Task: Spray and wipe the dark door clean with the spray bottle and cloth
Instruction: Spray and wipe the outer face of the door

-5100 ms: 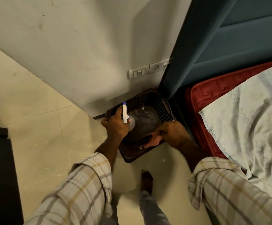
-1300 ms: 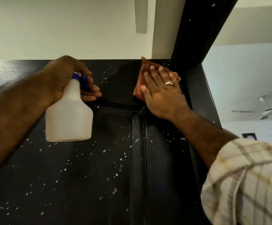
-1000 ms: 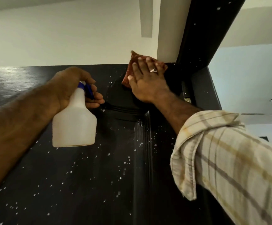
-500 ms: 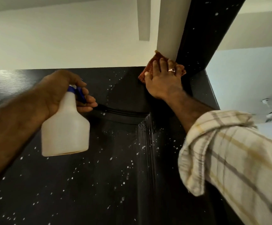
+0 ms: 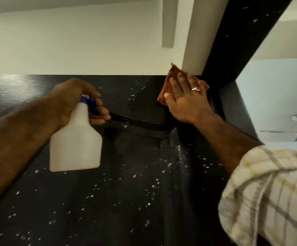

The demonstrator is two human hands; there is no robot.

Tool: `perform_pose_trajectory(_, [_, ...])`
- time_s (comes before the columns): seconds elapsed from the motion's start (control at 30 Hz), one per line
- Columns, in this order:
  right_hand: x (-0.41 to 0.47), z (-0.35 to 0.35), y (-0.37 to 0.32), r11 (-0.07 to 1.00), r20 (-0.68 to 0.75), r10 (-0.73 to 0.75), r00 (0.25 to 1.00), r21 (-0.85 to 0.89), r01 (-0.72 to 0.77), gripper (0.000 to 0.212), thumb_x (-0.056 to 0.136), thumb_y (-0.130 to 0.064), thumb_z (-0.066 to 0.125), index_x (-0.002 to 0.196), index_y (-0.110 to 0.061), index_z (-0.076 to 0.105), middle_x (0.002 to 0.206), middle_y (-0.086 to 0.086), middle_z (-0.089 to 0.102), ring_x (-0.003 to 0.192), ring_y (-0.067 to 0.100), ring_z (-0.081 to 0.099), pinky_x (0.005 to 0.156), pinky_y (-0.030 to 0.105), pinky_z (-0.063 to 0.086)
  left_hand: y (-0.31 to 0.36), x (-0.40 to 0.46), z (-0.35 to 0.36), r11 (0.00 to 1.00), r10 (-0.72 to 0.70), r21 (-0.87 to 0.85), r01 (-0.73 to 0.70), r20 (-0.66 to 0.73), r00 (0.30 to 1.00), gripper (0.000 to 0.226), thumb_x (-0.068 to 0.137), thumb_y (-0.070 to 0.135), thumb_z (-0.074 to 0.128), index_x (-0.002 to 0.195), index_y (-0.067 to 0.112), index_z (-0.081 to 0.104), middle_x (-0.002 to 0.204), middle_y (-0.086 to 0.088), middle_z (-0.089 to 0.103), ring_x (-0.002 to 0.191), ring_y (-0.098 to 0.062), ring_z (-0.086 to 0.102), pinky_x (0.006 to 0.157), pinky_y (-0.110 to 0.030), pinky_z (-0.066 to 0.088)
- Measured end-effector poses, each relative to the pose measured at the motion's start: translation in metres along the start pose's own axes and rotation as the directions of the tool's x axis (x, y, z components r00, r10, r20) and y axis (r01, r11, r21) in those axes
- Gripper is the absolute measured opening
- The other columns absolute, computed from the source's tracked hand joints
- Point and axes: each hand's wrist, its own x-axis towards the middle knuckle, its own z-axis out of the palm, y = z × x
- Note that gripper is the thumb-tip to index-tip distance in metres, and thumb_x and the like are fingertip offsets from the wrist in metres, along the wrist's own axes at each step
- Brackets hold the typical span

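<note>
Right-hand fingers (image 5: 179, 82) spread flat, pressing cloth (image 5: 163, 96) onto dark door (image 5: 126, 201) at one o'clock; left hand (image 5: 73, 102) curled round spray bottle (image 5: 75, 144) at nine — likely risks: cloth slipping from open palm; droplets below drying unwiped.

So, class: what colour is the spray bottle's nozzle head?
Blue, atop the white spray bottle gripped by the left hand; seen in the head view.

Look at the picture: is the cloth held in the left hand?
No, the right hand presses the cloth; the left hand grips the spray bottle.
</note>
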Motion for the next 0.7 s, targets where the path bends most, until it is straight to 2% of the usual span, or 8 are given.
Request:
perform_pose_trajectory(0.07, [0.022, 0.001, -0.032, 0.997, 0.026, 0.069, 0.997, 0.036, -0.070, 0.072, 0.109, -0.055, 0.017, 0.171, -0.022, 0.006, 0.179, 0.006, -0.005, 0.164, 0.033, -0.011, 0.129, 0.060, -0.011, 0.003, -0.010, -0.001, 0.997, -0.015, 0.070, 0.015, -0.007, 1.000, 0.023, 0.091, 0.021, 0.060, 0.100, 0.002, 0.070, 0.100, -0.025, 0.079, 0.093, -0.041, 0.080, 0.081, -0.052, 0.066])
perform_pose_trajectory(0.1, [0.029, 0.001, -0.049, 0.998, 0.021, 0.053, 0.998, 0.032, -0.054, 0.072, 0.109, -0.054, 0.017, 0.171, -0.021, 0.005, 0.179, 0.007, -0.006, 0.164, 0.035, -0.011, 0.128, 0.061, -0.012, 0.002, -0.010, -0.003, 0.996, -0.036, 0.080, 0.036, -0.008, 0.999, 0.019, 0.091, 0.021, 0.060, 0.095, 0.005, 0.070, 0.098, -0.024, 0.079, 0.092, -0.039, 0.080, 0.077, -0.049, 0.067])
perform_pose_trajectory(0.27, [0.003, 0.010, -0.122, 0.959, 0.068, -0.280, 0.957, 0.050, 0.277, 0.070, 0.110, -0.054, 0.017, 0.171, -0.023, 0.002, 0.179, 0.005, -0.009, 0.164, 0.031, -0.015, 0.129, 0.058, -0.012, 0.000, -0.014, -0.019, 0.986, -0.060, 0.152, 0.074, -0.094, 0.994, 0.020, 0.089, 0.020, 0.061, 0.097, 0.004, 0.071, 0.098, -0.024, 0.079, 0.092, -0.038, 0.080, 0.072, -0.047, 0.068])
perform_pose_trajectory(0.37, [-0.028, 0.015, -0.115, 0.895, 0.105, -0.445, 0.889, 0.055, 0.442, 0.068, 0.111, -0.055, 0.015, 0.171, -0.027, -0.002, 0.178, 0.001, -0.011, 0.163, 0.025, -0.017, 0.131, 0.053, -0.012, 0.000, -0.018, -0.027, 0.981, -0.040, 0.185, 0.061, -0.113, 0.993, 0.018, 0.090, 0.018, 0.059, 0.094, 0.004, 0.070, 0.093, -0.023, 0.078, 0.085, -0.036, 0.081, 0.070, -0.047, 0.067])
perform_pose_trajectory(0.43, [-0.041, 0.011, -0.096, 0.866, 0.128, -0.501, 0.856, 0.067, 0.496, 0.067, 0.111, -0.057, 0.014, 0.170, -0.032, -0.003, 0.178, -0.004, -0.013, 0.163, 0.021, -0.018, 0.131, 0.049, -0.013, 0.002, -0.021, -0.035, 0.979, -0.057, 0.189, 0.078, -0.116, 0.992, 0.017, 0.091, 0.019, 0.058, 0.089, 0.006, 0.069, 0.092, -0.022, 0.078, 0.083, -0.035, 0.081, 0.072, -0.047, 0.066])
perform_pose_trajectory(0.5, [-0.043, 0.007, -0.077, 0.877, 0.117, -0.481, 0.869, 0.056, 0.478, 0.070, 0.107, -0.063, 0.010, 0.170, -0.035, -0.001, 0.178, -0.006, -0.010, 0.163, 0.018, -0.016, 0.131, 0.045, -0.013, 0.006, -0.026, -0.046, 0.976, -0.061, 0.196, 0.089, -0.143, 0.988, 0.017, 0.091, 0.020, 0.060, 0.088, 0.007, 0.070, 0.096, -0.022, 0.079, 0.091, -0.037, 0.081, 0.076, -0.048, 0.066])
perform_pose_trajectory(0.6, [-0.025, 0.006, -0.060, 0.955, 0.026, -0.296, 0.955, 0.004, 0.296, 0.086, 0.093, -0.069, -0.001, 0.171, -0.033, 0.009, 0.179, -0.003, 0.001, 0.165, 0.021, -0.005, 0.132, 0.048, -0.007, 0.010, -0.030, -0.062, 0.979, -0.039, 0.193, 0.071, -0.162, 0.986, 0.016, 0.091, 0.019, 0.060, 0.090, 0.006, 0.070, 0.100, -0.022, 0.078, 0.092, -0.037, 0.080, 0.073, -0.045, 0.067])
perform_pose_trajectory(0.7, [0.011, 0.007, -0.088, 0.997, 0.007, -0.075, 0.997, 0.033, 0.075, 0.079, 0.102, -0.064, 0.011, 0.171, -0.025, 0.011, 0.179, 0.004, 0.000, 0.165, 0.031, -0.004, 0.130, 0.057, -0.007, 0.017, -0.032, -0.076, 0.972, -0.044, 0.219, 0.081, -0.170, 0.984, 0.016, 0.089, 0.019, 0.062, 0.088, 0.006, 0.071, 0.099, -0.022, 0.079, 0.089, -0.035, 0.081, 0.076, -0.044, 0.068])
